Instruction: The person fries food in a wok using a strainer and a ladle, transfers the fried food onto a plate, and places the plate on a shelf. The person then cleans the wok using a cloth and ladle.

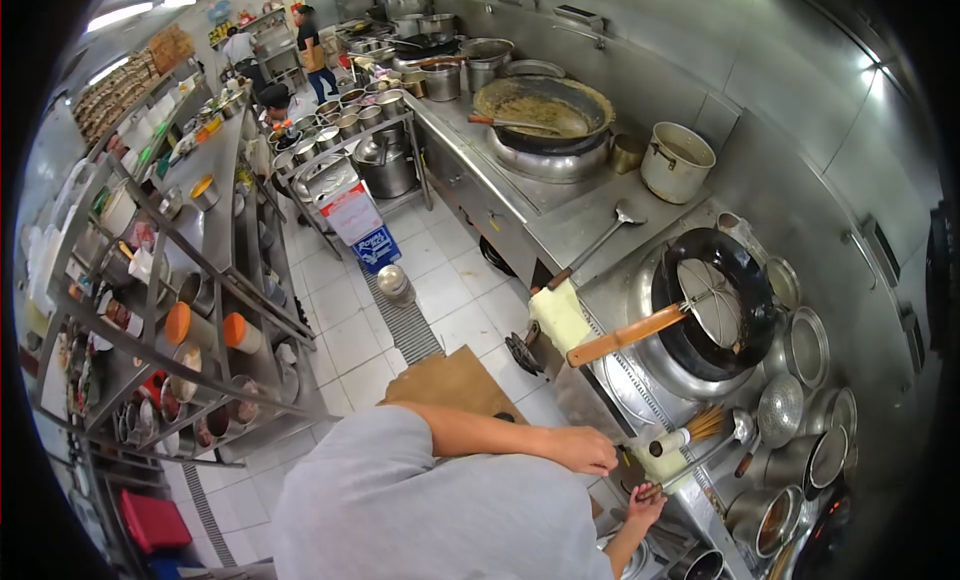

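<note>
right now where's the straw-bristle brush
In the head view, low and right of centre, the straw-bristle brush lies just right of the left hand, below the black wok and beside the ladle.

On the right, a wok (pixel 695 248) sits on the near stove (pixel 655 370), with a strainer (pixel 640 327) lying across it. A spatula (pixel 595 250) lies on the counter (pixel 555 205) between this and the far wok (pixel 600 102); a pot (pixel 672 180) stands right of the latter. Nearer, a brush (pixel 705 423) lies beside a ladle (pixel 700 462), whose handle reaches the right hand (pixel 645 505). Jars (pixel 190 326) stand on the left shelves (pixel 150 342); cardboard (pixel 455 378) lies on the floor (pixel 450 242) between.
</note>
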`<state>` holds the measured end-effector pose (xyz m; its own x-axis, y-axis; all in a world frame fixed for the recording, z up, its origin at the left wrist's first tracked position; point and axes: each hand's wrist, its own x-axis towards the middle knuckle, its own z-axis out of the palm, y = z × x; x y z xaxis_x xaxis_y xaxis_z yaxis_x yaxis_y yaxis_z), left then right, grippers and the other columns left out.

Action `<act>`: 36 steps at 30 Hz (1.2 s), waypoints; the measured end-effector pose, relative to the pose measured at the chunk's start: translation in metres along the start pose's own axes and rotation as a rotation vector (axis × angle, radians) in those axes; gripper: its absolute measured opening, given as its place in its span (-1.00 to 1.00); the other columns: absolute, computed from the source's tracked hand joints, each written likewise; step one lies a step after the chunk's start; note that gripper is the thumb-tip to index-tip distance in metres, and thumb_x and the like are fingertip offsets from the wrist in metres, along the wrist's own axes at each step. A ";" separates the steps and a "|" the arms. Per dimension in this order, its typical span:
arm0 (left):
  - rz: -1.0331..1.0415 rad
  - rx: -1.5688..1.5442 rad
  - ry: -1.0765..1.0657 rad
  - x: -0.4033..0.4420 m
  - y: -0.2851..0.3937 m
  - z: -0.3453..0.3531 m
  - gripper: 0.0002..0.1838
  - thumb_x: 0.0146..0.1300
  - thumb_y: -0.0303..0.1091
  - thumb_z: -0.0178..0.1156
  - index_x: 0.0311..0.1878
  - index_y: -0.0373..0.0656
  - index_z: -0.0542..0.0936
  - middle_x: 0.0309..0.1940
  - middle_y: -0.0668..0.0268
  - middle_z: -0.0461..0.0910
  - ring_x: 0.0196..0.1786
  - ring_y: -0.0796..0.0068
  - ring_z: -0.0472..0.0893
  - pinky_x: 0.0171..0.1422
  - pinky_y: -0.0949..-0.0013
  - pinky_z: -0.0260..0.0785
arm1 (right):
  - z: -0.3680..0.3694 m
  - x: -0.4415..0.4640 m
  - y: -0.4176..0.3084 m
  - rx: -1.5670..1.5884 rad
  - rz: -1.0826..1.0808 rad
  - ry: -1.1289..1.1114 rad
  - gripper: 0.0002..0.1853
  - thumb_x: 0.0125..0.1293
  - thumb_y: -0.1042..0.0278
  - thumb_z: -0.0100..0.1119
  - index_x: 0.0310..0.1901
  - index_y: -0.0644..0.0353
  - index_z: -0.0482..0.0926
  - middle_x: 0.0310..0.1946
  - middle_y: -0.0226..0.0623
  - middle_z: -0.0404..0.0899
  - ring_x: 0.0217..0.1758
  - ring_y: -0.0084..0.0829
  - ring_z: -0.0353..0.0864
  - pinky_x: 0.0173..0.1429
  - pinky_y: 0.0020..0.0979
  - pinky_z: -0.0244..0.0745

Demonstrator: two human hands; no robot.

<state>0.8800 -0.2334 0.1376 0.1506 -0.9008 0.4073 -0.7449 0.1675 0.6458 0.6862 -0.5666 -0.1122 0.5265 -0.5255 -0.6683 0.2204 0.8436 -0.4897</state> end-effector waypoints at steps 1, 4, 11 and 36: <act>0.007 0.002 -0.018 0.002 -0.004 -0.003 -0.77 0.30 -0.26 0.21 -0.38 -0.20 0.49 -0.37 0.17 0.54 -0.17 0.09 0.55 -0.06 0.07 0.42 | 0.004 -0.004 -0.007 -0.079 0.000 0.050 -0.53 0.47 -0.28 -0.11 0.06 -0.06 0.45 -0.06 -0.40 0.60 -0.06 -0.34 0.57 0.17 -0.09 0.46; 0.058 -0.005 -0.046 0.009 -0.017 -0.018 -0.79 0.30 -0.26 0.21 -0.36 -0.19 0.51 -0.35 0.20 0.53 -0.14 0.13 0.55 -0.04 0.07 0.42 | 0.026 -0.016 -0.020 -0.310 -0.066 0.144 -0.64 0.46 -0.16 -0.04 -0.04 -0.04 0.43 -0.23 -0.44 0.53 -0.21 -0.42 0.49 0.00 -0.17 0.46; 0.040 -0.015 -0.047 0.010 -0.052 -0.027 -0.80 0.30 -0.24 0.20 -0.33 -0.17 0.54 -0.35 0.20 0.54 -0.13 0.13 0.56 -0.02 0.07 0.41 | 0.151 -0.133 -0.057 -0.416 -0.313 0.184 -0.79 0.52 0.14 -0.02 -0.08 0.08 0.46 -0.53 -0.56 0.30 -0.59 -0.68 0.21 -0.52 -0.54 0.19; -0.785 0.294 0.189 0.132 -0.116 -0.057 -0.20 0.17 -0.63 0.03 0.53 -0.16 0.11 0.11 -0.11 0.39 0.07 -0.13 0.52 0.07 -0.01 0.47 | 0.226 -0.101 -0.135 -0.547 -0.430 -0.308 -0.63 0.43 0.36 0.11 0.19 0.18 0.30 -0.66 -0.52 0.23 -0.78 -0.65 0.17 -0.72 -0.52 0.10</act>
<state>1.0232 -0.3489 0.1533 0.7794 -0.6259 0.0301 -0.5135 -0.6104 0.6030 0.7888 -0.6025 0.1479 0.7093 -0.6734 -0.2083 0.0622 0.3541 -0.9331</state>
